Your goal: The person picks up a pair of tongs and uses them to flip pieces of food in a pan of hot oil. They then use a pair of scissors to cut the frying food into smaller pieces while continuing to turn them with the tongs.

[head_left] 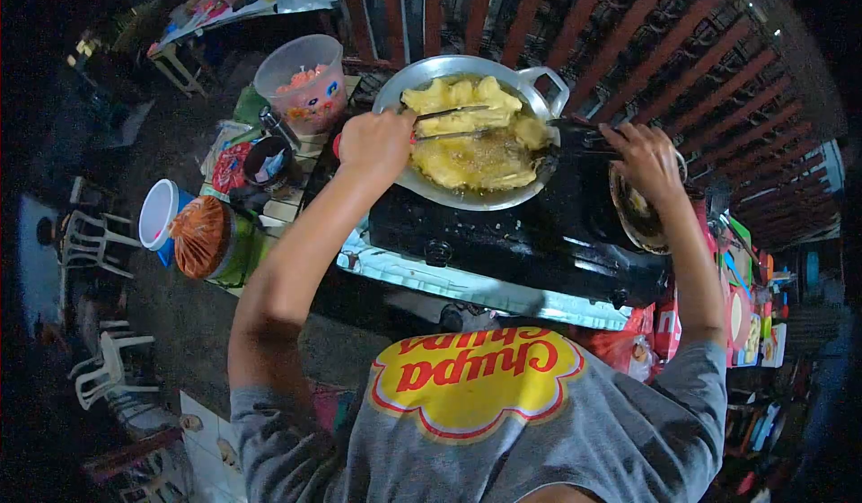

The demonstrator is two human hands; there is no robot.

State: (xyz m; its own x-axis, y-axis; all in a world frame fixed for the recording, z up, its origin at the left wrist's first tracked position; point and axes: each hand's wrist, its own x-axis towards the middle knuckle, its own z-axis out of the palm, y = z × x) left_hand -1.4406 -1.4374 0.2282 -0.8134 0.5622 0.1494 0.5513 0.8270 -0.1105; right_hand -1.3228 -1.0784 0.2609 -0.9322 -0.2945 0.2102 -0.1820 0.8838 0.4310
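A wide metal pan [416,74] of bubbling oil stands on the black stove [485,247]. Several battered yellow pieces [471,157] float in it, close together. At the pan's left side my left hand [377,144] is closed round the red handle of metal tongs [453,134], whose two arms reach over the upper pieces. My right hand [645,157] grips a dark-handled utensil [584,137] to the right of the pan. Its far end reaches the pan's right edge, near a battered lump [532,132]; whether they touch is unclear.
A clear tub [301,77] with orange contents stands left of the pan, near a dark cup [268,162]. An orange-topped bag [199,238] is further left. A second, darker pan [633,216] lies under my right forearm. Red slats [620,45] rise behind the stove.
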